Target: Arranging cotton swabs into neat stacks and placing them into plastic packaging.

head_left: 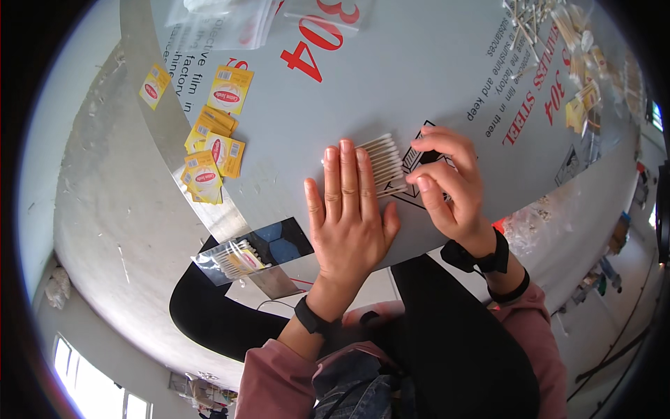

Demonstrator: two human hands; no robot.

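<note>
A row of cotton swabs (385, 159) lies side by side on the grey film-covered table. My left hand (347, 216) rests flat over their left part, fingers stretched out and palm down, hiding those ends. Just to the right of the row is my right hand (457, 187), its fingers bent and apart around nothing I can see. The tips of its thumb and index finger are by the white cotton heads at the row's near right corner. One or two swabs there sit slightly askew from the others.
Yellow printed cards (215, 155) lie in a loose pile at the left. Clear plastic bags (230, 24) are at the far left. Near the front edge, a clear packet of swabs (234, 260) overlaps a dark panel (283, 239). Loose swabs (525, 31) and bundles (576, 70) are at the far right.
</note>
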